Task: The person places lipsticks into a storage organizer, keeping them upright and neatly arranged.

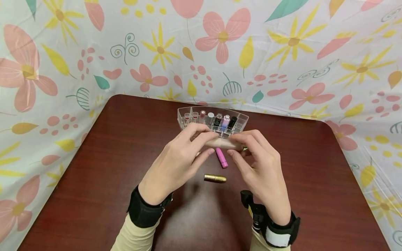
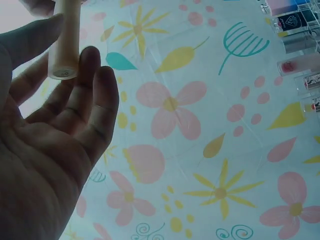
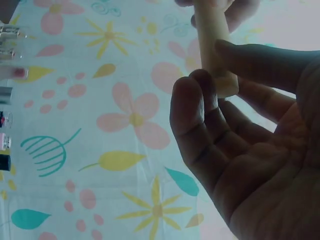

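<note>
Both hands hold a slim beige cosmetic tube (image 1: 223, 142) level above the table, one at each end. My left hand (image 1: 176, 158) grips its left end between thumb and fingers. At the other end, the fingers and thumb of my right hand (image 1: 262, 165) pinch it. A small round label marks the base of the tube (image 2: 62, 50) in the left wrist view. Just below the hands, a bright pink lipstick tube (image 1: 221, 158) lies on the table. Nearer to me lies a gold lipstick tube (image 1: 215, 178) on its side.
Behind the hands stands a clear fan-shaped organizer (image 1: 243, 120) with several lipsticks upright in it, among them a black one (image 1: 232, 122). The dark red-brown table (image 1: 94, 167) ends at a flower-patterned cloth (image 1: 220, 73) hanging at the back and sides.
</note>
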Tool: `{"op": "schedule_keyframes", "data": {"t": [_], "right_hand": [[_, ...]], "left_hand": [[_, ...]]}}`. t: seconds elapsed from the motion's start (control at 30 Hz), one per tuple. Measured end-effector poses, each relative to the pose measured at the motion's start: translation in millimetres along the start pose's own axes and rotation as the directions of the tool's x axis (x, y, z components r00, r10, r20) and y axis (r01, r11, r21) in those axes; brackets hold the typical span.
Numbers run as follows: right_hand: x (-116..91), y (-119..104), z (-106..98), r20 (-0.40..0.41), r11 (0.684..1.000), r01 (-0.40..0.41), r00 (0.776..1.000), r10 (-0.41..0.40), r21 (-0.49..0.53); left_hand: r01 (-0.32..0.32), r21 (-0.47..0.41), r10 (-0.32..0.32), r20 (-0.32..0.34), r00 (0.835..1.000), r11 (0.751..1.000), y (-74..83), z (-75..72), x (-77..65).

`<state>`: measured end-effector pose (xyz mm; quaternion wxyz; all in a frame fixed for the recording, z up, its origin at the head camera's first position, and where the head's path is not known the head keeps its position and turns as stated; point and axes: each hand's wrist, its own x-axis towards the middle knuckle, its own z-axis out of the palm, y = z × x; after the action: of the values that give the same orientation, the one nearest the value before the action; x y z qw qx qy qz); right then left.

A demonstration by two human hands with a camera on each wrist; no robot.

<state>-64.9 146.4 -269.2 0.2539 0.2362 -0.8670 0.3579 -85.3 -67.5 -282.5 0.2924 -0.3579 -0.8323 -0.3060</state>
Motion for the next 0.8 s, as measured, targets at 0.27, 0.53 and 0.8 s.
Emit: {"op": "schedule_keyframes", "data": {"t": [0.27, 0.53, 0.8], "right_hand": [[-0.8, 2.4, -0.3, 0.044, 1.0, 0.014, 0.999, -0.015, 0.025], [-0.6, 8.0, -2.6, 0.069, 0.996, 0.013, 0.997, -0.019, 0.086], [0.2, 3.4, -3.8, 0.049, 0.973, -0.029, 0.999, 0.018, 0.231]], "left_hand": [[-0.01, 0.018, 0.01, 0.01, 1.0, 1.0, -3.9, 0.6, -2.2], [-0.036, -0.042, 0.036, 0.011, 0.999, 0.998, -1.8, -2.5, -0.5], [-0.037, -0.024, 0.038, 0.017, 0.999, 0.999, -2.6, -3.8, -1.5]]}}
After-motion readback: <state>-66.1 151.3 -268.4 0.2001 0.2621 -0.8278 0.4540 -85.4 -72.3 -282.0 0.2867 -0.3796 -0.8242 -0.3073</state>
